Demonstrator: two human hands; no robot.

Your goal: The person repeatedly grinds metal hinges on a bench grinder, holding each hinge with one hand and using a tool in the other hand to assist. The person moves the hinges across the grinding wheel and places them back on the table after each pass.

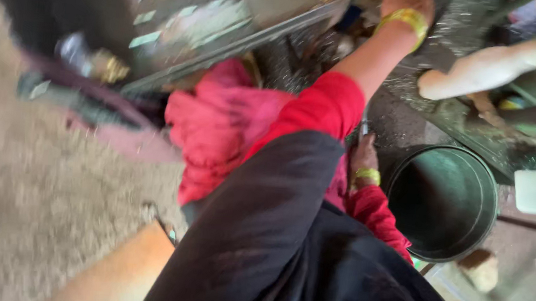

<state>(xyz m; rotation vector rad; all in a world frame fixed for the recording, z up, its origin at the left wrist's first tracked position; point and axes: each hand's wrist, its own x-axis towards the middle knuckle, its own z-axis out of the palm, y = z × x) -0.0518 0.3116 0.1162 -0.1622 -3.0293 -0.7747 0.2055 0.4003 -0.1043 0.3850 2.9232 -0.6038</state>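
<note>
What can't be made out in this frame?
- Left hand: fingers cut off by the top edge of the head view; any grip unclear.
- Right hand: fingers hidden behind the red sleeve.
- Things at upper left: lost in motion blur.
- Inside of bucket: too dark.

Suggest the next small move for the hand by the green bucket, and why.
Probably ease the lower hand across onto the rim of the green bucket. It sits just beside that rim, apparently not touching, while the raised hand is far up on the dark speckled surface. Blur hides the fingers, so this is tentative.
</note>
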